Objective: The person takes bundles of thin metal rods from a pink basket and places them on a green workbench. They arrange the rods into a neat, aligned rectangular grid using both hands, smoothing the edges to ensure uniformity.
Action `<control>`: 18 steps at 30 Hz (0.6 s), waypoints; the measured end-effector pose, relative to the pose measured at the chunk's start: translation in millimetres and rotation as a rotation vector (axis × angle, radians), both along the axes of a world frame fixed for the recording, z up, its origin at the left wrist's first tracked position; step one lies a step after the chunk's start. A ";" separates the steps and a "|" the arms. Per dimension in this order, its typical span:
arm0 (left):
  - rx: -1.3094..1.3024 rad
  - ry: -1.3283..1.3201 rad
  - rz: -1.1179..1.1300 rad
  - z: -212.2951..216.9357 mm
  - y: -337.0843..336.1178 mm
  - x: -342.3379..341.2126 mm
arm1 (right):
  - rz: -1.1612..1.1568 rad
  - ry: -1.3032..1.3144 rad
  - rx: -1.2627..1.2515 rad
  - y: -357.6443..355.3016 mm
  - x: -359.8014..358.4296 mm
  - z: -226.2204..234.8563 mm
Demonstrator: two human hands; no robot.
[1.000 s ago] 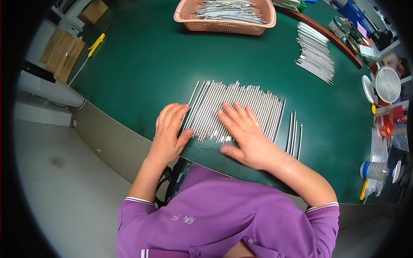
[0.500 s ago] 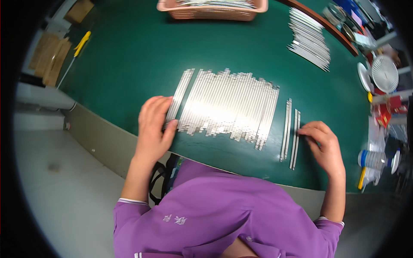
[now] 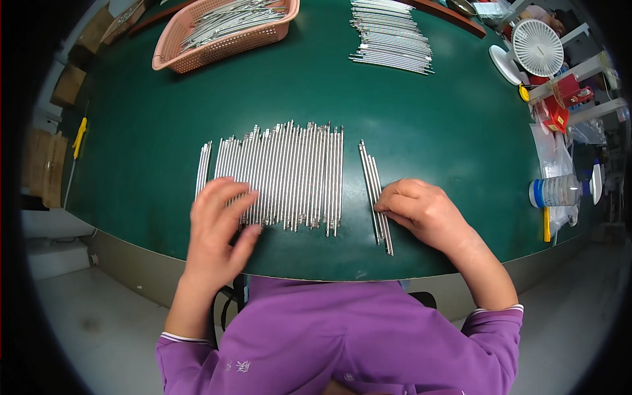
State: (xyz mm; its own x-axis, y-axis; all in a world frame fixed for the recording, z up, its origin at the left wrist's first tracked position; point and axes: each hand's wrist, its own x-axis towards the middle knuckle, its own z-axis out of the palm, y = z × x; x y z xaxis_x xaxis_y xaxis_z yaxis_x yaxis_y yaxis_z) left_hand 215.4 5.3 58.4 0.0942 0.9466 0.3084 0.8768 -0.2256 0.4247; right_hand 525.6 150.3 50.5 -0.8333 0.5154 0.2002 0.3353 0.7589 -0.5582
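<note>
A wide row of thin metal rods (image 3: 289, 172) lies side by side on the green table (image 3: 434, 118). My left hand (image 3: 219, 224) rests flat, fingers spread, on the near left end of that row. A few separate rods (image 3: 375, 191) lie apart to the right of the row. My right hand (image 3: 421, 209) is curled beside them, its fingertips touching their near part. Two more rods (image 3: 204, 168) lie just left of the row.
A pink basket (image 3: 197, 52) with several rods stands at the far left. Another pile of rods (image 3: 388, 36) lies at the far middle. A white fan (image 3: 536, 46), red items and a water bottle (image 3: 559, 191) crowd the right edge. Cardboard boxes sit left.
My right hand left the main row and moved right to the few separate rods. The left hand stayed on the row's left end. The view shifted.
</note>
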 end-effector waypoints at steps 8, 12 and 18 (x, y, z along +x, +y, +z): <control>-0.174 -0.087 -0.509 -14.1 35.8 79.5 | 0.055 -0.080 -0.002 -13.5 16.1 10.4; -0.204 0.009 -0.517 -17.7 50.8 95.5 | 0.095 -0.096 0.061 -16.5 19.6 7.3; -0.192 0.124 -0.546 -19.6 54.7 87.1 | 0.229 -0.128 0.201 -7.4 20.2 6.6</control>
State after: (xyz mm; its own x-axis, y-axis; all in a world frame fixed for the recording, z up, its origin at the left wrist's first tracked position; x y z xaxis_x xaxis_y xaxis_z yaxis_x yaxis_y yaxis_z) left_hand 302.4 60.0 38.7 0.6076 0.7888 0.0923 0.7013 -0.5875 0.4038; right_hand 545.8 142.9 57.1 -0.9477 0.2728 0.1655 0.2011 0.9133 -0.3541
